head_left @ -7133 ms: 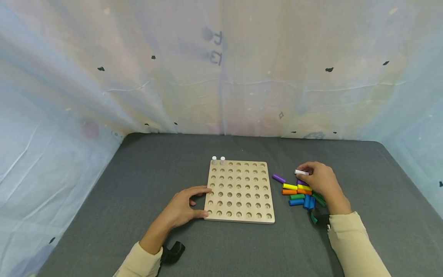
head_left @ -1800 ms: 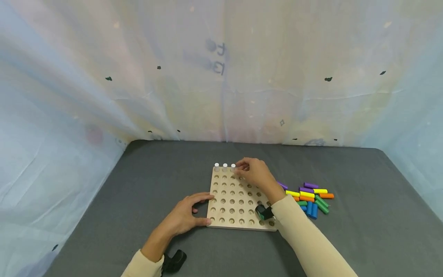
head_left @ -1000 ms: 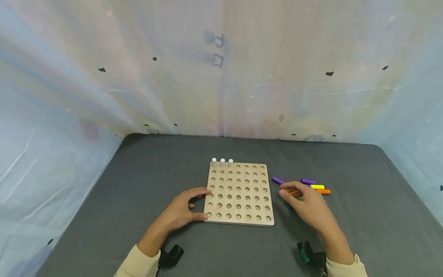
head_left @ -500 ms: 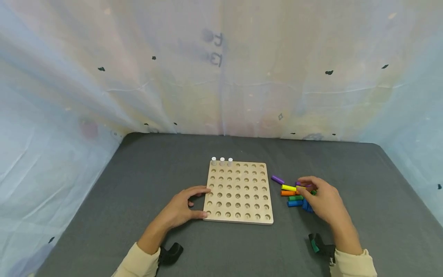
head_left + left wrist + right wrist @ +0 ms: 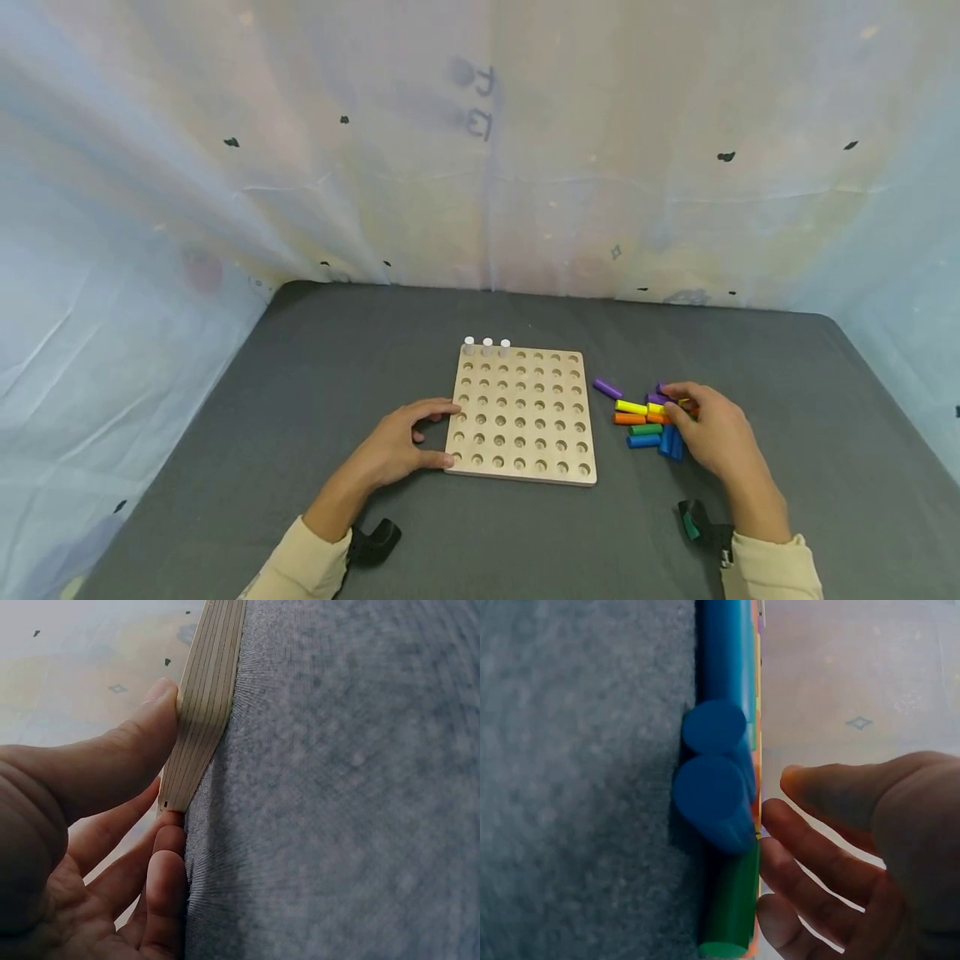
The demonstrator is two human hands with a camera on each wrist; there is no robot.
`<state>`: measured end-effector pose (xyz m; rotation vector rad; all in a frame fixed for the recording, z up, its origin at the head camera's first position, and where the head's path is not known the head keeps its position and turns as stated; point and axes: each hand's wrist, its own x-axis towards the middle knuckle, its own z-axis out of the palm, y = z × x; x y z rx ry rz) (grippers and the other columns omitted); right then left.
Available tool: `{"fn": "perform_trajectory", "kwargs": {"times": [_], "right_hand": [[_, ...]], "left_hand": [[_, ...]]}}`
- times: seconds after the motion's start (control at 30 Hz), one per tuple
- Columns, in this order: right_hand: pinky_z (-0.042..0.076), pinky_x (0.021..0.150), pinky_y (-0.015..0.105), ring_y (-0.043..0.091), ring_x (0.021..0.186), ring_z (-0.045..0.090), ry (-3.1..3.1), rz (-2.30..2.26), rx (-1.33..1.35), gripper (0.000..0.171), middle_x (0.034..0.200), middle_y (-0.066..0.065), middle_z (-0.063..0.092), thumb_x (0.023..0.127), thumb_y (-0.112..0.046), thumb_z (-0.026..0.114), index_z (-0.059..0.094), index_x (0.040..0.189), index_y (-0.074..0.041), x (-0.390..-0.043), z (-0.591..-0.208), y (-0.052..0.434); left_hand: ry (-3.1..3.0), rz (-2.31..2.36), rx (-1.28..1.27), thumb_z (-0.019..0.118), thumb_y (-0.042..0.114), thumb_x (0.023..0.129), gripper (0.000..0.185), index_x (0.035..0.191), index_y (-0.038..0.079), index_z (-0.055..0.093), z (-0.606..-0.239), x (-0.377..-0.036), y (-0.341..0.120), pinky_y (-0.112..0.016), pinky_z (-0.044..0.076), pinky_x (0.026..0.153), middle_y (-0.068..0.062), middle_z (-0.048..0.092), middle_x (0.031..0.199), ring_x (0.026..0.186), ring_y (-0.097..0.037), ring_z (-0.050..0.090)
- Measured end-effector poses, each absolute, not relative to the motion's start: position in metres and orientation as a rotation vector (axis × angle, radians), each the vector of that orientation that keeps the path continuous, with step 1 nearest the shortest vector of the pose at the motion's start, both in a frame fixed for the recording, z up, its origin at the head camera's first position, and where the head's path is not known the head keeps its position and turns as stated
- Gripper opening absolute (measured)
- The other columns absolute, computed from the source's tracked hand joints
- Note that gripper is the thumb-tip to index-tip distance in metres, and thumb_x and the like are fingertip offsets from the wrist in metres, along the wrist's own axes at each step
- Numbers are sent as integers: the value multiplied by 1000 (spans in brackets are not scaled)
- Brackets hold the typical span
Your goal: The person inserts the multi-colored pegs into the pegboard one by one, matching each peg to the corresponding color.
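Left hand [image 5: 393, 450] gripped the square wooden pegboard [image 5: 521, 414] at its edge on the grey tabletop [image 5: 300, 400]. Right hand [image 5: 708, 429], fingers loosely curled, reached into the coloured cylinder pegs [image 5: 645, 417]; whether they pinched one, couldn't tell. Risk: nudged pegs rolling away.

Coloured pegs [image 5: 647, 418] heaped beside pegboard [image 5: 521, 412]
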<state>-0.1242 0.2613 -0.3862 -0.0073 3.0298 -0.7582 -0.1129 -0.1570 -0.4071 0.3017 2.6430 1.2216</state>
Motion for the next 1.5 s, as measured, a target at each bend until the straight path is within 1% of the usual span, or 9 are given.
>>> {"fn": "perform_trajectory", "kwargs": {"times": [0.23,0.5,0.67,0.77,1.1,1.2,1.3,1.37,1.5], "right_hand": [[46,83,58,40,100,60,3045,-708,-27,28,119,25,63,99,-17,60,67,124,-6,-122,-390,263],[46,80,55,36,95,58,3062,-677,-15,22,123,25,61,99,-15,60,71,117,-9,-121,-394,263],[47,75,52,32,90,58,3070,-666,-37,22,119,24,63,98,-16,62,71,117,-8,-121,-395,262],[47,77,53,31,90,59,3062,-659,-40,25,117,23,64,98,-19,62,69,119,-7,-123,-395,258],[47,81,54,33,97,60,3014,-684,-53,32,116,20,65,99,-28,61,65,124,-7,-129,-394,246],[46,88,59,38,106,59,3037,-699,-106,34,123,22,64,100,-31,60,65,125,-8,-130,-395,243],[41,97,65,44,119,55,3058,-716,-159,35,130,24,60,101,-34,58,65,126,-10,-130,-396,238],[39,99,66,46,123,53,3072,-726,-192,33,132,23,60,101,-32,57,65,126,-12,-129,-397,235],[40,99,66,46,122,54,3109,-734,-265,28,129,21,63,101,-26,58,68,124,-14,-128,-397,231]], "left_hand": [[2633,1212,335,89,25,73,64,131,31,64,-410,-111,-155,-32,50,88,0,58,141,124,-22,56],[2623,1227,348,90,23,72,65,131,28,64,-410,-112,-150,-32,50,88,-1,59,141,124,-23,55],[2622,1234,327,90,22,71,65,131,29,65,-410,-111,-150,-32,49,87,0,59,139,123,-22,55],[2628,1235,304,90,22,71,65,130,30,65,-410,-110,-150,-33,49,87,0,60,138,122,-21,56],[2642,1231,282,91,21,70,66,130,30,65,-411,-111,-152,-33,49,87,1,60,139,123,-22,56],[2637,1238,289,91,20,70,66,130,30,65,-410,-112,-154,-33,49,87,0,60,139,123,-22,56],[2640,1235,287,90,20,70,66,130,30,65,-410,-112,-154,-33,49,87,0,60,139,123,-22,56],[2651,1225,282,91,21,70,65,130,31,65,-409,-112,-154,-33,49,87,0,60,138,122,-21,56],[2667,1210,280,91,22,70,65,129,31,65,-408,-111,-155,-33,49,87,1,60,138,122,-21,56]]}}
